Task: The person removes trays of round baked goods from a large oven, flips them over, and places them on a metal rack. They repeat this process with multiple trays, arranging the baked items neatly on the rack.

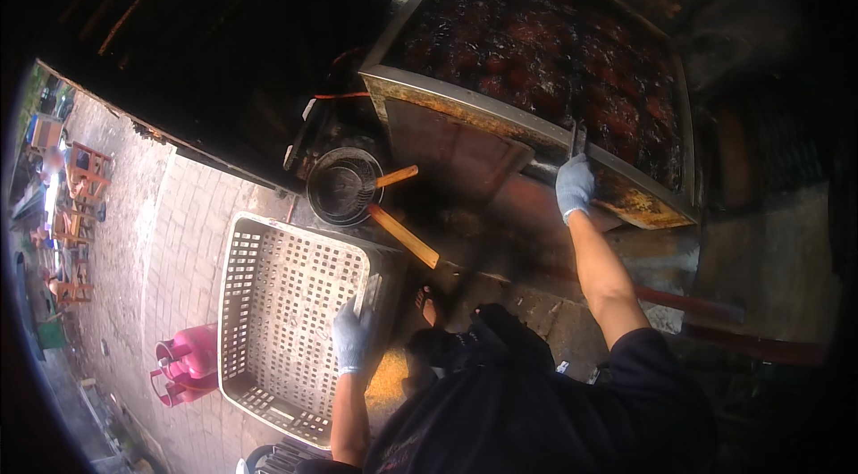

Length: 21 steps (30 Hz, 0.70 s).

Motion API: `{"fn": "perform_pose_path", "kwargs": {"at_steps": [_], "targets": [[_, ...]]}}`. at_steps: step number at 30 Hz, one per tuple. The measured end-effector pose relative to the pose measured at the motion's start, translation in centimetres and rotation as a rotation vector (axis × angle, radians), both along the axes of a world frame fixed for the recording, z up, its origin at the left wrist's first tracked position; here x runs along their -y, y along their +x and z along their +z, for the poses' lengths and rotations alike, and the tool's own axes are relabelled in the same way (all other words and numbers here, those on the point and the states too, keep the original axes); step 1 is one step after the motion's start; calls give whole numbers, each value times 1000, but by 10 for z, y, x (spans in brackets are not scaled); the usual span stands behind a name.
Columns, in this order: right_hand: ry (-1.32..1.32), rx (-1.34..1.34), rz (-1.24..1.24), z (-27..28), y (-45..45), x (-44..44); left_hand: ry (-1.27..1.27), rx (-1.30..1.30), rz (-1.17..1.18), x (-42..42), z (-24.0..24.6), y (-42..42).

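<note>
My right hand (575,184), in a pale knitted glove, grips a narrow metal tool (577,139) at the front rim of a large rectangular metal vat (469,99). Dark liquid (536,45) fills the vat, with reddish-brown rounded pieces showing through its glinting surface. The tool's far end is lost in the liquid or the dark. My left hand (349,340), gloved alike, is by the right rim of a pale perforated plastic crate (295,300). It closes around a flat grey strip (368,296), whose kind I cannot make out. The crate's visible floor is bare.
Two wire-mesh strainers (342,186) with wooden handles (404,236) rest between crate and vat. Pink gas cylinders (191,360) stand left of the crate on paving. Farther left are wooden chairs (87,172) and people. A red bar (690,303) lies right of my forearm.
</note>
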State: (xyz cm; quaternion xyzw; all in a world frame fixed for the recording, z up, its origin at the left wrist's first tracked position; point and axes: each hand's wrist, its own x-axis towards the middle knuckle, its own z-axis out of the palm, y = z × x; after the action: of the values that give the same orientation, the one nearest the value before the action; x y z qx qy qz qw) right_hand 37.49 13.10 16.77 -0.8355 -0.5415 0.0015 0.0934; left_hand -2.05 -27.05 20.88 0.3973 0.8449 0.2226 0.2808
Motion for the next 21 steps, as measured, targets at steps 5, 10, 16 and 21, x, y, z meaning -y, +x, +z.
{"fn": "perform_pose_path", "kwargs": {"at_steps": [5,10,16,21], "targets": [[35,-79,-26,-13,7,-4,-24,15,26,0,14,4],[75,-195,0,-17,10,-11,4,-54,17,14,-9,0],[112,-1640,-227,6,35,-24,71,-138,40,31,-58,-10],[87,-1626,-27,103,64,-54,61,-177,38,41,-77,-13]]}}
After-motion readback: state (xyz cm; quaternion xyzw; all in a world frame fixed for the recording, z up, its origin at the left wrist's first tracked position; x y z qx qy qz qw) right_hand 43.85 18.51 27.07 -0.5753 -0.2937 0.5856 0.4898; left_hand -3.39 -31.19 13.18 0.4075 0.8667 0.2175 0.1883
